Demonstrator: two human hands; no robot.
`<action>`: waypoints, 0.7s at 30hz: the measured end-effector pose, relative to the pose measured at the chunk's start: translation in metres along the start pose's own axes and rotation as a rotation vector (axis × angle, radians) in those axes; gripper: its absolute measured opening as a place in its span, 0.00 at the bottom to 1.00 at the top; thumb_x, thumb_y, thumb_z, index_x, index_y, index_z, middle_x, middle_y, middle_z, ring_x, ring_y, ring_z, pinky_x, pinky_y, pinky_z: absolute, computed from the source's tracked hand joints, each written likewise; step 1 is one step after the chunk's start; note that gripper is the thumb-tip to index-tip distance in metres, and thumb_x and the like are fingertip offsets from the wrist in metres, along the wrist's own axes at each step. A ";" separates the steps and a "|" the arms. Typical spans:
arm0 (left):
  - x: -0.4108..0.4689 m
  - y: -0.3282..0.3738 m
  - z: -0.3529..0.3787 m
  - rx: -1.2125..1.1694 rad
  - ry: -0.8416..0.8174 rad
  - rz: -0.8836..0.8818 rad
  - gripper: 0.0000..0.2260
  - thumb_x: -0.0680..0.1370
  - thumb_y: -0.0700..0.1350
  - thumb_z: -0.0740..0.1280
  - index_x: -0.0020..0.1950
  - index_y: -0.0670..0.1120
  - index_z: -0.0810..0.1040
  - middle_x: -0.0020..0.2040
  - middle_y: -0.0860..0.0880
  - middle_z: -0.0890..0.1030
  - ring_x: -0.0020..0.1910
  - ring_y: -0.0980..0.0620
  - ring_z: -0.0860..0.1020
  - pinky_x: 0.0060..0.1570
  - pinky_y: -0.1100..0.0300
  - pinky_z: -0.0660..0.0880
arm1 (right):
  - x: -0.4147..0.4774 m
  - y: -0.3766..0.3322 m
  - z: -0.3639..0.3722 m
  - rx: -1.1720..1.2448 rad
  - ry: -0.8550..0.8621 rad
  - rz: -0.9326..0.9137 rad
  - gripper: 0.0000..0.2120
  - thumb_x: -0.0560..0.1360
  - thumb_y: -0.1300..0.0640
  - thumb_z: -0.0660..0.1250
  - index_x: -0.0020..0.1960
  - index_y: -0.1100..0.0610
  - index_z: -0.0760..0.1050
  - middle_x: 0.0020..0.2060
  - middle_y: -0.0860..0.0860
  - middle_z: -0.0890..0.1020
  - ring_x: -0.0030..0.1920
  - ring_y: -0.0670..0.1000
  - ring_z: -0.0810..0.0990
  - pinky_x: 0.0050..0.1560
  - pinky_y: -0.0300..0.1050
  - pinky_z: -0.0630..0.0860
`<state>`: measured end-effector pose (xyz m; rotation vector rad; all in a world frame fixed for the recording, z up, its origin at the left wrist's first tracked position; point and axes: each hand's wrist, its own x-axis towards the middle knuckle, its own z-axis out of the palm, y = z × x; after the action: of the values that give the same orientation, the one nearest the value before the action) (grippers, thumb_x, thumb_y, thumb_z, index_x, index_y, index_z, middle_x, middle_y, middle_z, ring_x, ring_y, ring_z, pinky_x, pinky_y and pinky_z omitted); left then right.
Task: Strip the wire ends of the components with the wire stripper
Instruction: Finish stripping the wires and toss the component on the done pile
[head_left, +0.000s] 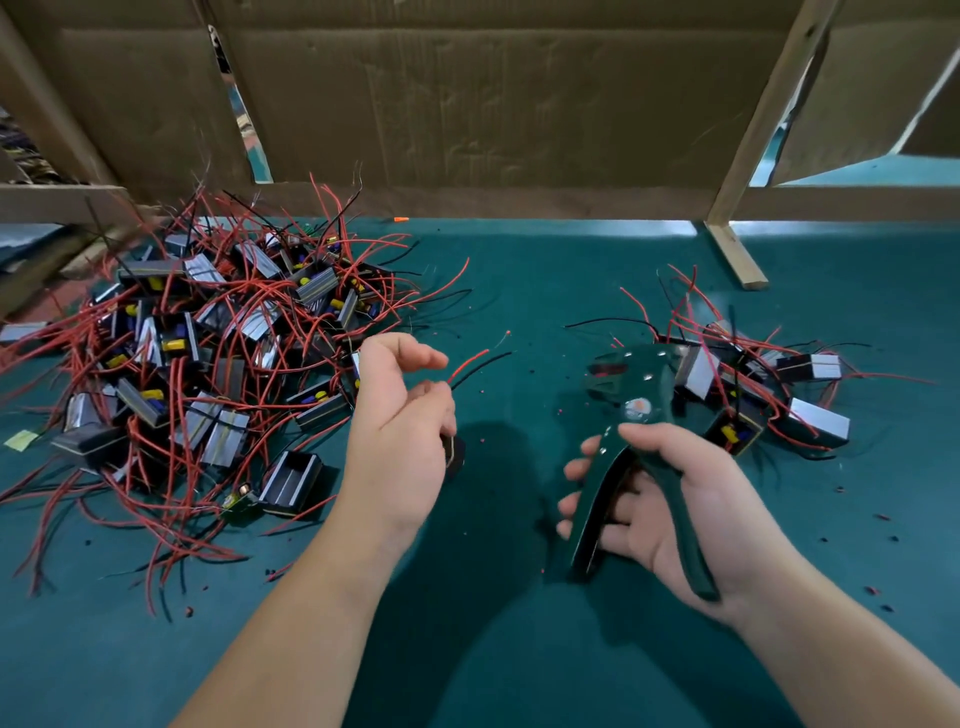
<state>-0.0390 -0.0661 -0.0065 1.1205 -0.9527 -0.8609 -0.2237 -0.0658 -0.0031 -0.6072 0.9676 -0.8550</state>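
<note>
Components (208, 353), small dark boxes with red and black leads, lie in a big tangled heap on the left of the green mat (519, 291). Just right of that heap, the left hand (400, 431) is raised with its palm turned inward. Its lower fingers curl round a single component (453, 452) (mostly hidden behind the palm, only a dark edge showing). The forefinger is stretched loosely forward. A red wire (467, 360) and a black wire (480, 366) come out between the fingertips and point right, their ends free in the air.

Apart from those ends is the head of the wire stripper (631, 415), a dark green tool tilted toward them. The right hand (670, 499) grips it, fingers wrapped round one handle, thumb laid over the top near the pivot, and the two handles stand spread apart. Behind the tool, further right, a smaller pile (753, 384) of the same boxes rests on the mat. Tiny red and black bits (878, 592) dot the cloth near the right wrist.
</note>
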 end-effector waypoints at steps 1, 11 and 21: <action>0.000 0.002 0.000 -0.054 0.003 -0.028 0.14 0.66 0.35 0.57 0.44 0.53 0.68 0.41 0.57 0.74 0.28 0.57 0.65 0.36 0.61 0.64 | 0.002 -0.002 -0.003 -0.002 0.047 -0.062 0.12 0.71 0.56 0.64 0.49 0.63 0.73 0.43 0.59 0.75 0.33 0.60 0.80 0.38 0.57 0.80; -0.011 0.018 0.013 -0.759 -0.119 -0.486 0.09 0.71 0.37 0.61 0.47 0.50 0.71 0.33 0.50 0.73 0.31 0.52 0.66 0.30 0.59 0.69 | -0.018 0.005 0.005 0.011 -0.627 0.042 0.29 0.60 0.55 0.78 0.57 0.65 0.77 0.38 0.65 0.78 0.38 0.62 0.81 0.45 0.60 0.77; 0.001 0.020 -0.012 -0.936 -0.110 -0.481 0.09 0.70 0.52 0.62 0.46 0.48 0.71 0.38 0.49 0.73 0.30 0.54 0.60 0.34 0.60 0.63 | -0.019 0.006 0.003 0.004 -0.709 0.016 0.29 0.64 0.61 0.75 0.63 0.67 0.73 0.50 0.64 0.75 0.40 0.63 0.79 0.46 0.59 0.76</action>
<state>-0.0254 -0.0589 0.0107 0.4713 -0.2571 -1.5560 -0.2247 -0.0462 0.0029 -0.8217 0.3248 -0.5567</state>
